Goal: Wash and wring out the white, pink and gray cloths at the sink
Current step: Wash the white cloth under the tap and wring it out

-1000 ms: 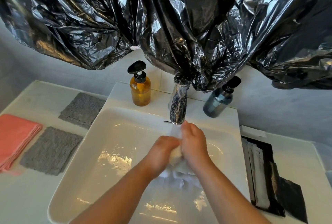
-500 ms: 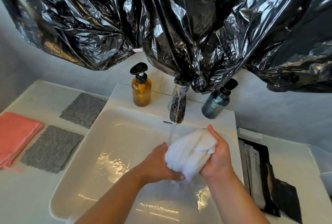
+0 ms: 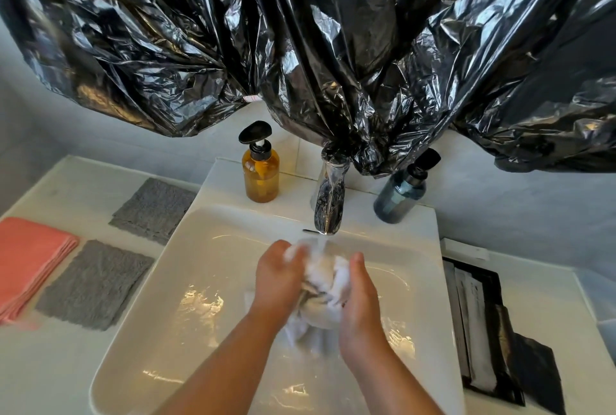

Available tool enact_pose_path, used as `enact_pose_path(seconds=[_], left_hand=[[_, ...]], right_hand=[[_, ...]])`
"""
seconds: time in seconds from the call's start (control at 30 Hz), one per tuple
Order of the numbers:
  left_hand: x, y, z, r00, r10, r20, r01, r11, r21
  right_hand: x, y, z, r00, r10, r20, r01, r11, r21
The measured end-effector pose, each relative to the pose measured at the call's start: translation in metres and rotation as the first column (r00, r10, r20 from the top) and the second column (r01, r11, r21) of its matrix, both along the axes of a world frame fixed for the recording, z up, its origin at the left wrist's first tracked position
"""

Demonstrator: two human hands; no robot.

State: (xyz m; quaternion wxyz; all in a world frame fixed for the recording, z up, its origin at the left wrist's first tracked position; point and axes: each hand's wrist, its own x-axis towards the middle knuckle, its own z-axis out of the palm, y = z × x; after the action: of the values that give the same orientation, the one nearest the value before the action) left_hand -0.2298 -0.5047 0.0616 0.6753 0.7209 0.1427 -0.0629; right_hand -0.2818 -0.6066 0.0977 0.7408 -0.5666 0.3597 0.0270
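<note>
A wet white cloth [image 3: 321, 284] is bunched between my two hands over the white sink [image 3: 186, 281], right under the chrome tap [image 3: 328, 206], where water runs onto it. My left hand [image 3: 278, 278] grips its left side, and my right hand [image 3: 360, 294] grips its right side. A loose end hangs below my hands. On the counter to the left lie a folded pink cloth [image 3: 28, 258] and two gray cloths, one nearer [image 3: 95, 284] and one farther back [image 3: 155, 209].
An amber pump bottle [image 3: 260, 171] stands on the sink ledge left of the tap, a blue-gray pump bottle [image 3: 401, 193] to its right. Crumpled black plastic [image 3: 316, 48] hangs above the tap. Black and white packets [image 3: 483, 324] lie on the right counter.
My right hand brought the white cloth down from its raised spot at the right. Both hands now squeeze it together under the running water.
</note>
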Motion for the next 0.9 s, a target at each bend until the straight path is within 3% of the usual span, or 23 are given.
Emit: enact_pose_path(seconds=[0.1, 0.27, 0.33, 0.43, 0.53, 0.6, 0.63, 0.7, 0.83, 0.9], left_hand=[[-0.008, -0.004, -0.002, 0.996, -0.074, 0.057, 0.068, 0.993, 0.101], [-0.011, 0.004, -0.008, 0.954, -0.293, 0.057, 0.28, 0.945, 0.169], [-0.009, 0.017, -0.01, 0.912, -0.409, 0.04, 0.393, 0.897, 0.202], [-0.015, 0.033, -0.006, 0.837, -0.547, -0.024, 0.536, 0.808, 0.244], [-0.014, 0.035, 0.004, 0.867, -0.478, -0.143, 0.497, 0.802, 0.333], [-0.008, 0.029, 0.014, 0.925, -0.339, -0.17, 0.366, 0.915, 0.169], [-0.004, 0.025, 0.016, 0.948, -0.233, -0.216, 0.243, 0.97, 0.022], [0.002, 0.014, 0.017, 0.956, -0.017, -0.292, -0.031, 0.987, -0.158], [0.0, -0.013, 0.017, 0.987, 0.111, -0.118, -0.115, 0.993, -0.025], [0.001, -0.018, 0.017, 0.986, 0.152, -0.072, -0.157, 0.986, -0.06]], right_hand=[[0.009, 0.008, 0.004, 0.999, 0.024, 0.03, -0.014, 0.949, -0.314], [0.038, 0.0, -0.001, 0.988, 0.148, -0.042, -0.149, 0.854, -0.498], [0.05, -0.01, -0.002, 0.988, 0.15, -0.029, -0.147, 0.879, -0.453], [0.055, -0.034, -0.006, 0.998, 0.012, 0.066, 0.0, 0.986, -0.169], [0.048, -0.053, -0.002, 0.99, -0.014, 0.143, -0.003, 0.993, 0.116], [0.038, -0.057, 0.003, 0.991, 0.033, 0.126, -0.053, 0.985, 0.161], [0.033, -0.055, 0.002, 0.994, 0.034, 0.105, -0.05, 0.988, 0.145], [0.024, -0.045, 0.002, 0.997, 0.018, 0.07, -0.021, 0.999, 0.046], [0.008, -0.011, 0.003, 0.985, 0.084, 0.153, -0.052, 0.977, -0.206], [0.002, 0.001, 0.002, 0.981, 0.105, 0.164, -0.041, 0.933, -0.357]])
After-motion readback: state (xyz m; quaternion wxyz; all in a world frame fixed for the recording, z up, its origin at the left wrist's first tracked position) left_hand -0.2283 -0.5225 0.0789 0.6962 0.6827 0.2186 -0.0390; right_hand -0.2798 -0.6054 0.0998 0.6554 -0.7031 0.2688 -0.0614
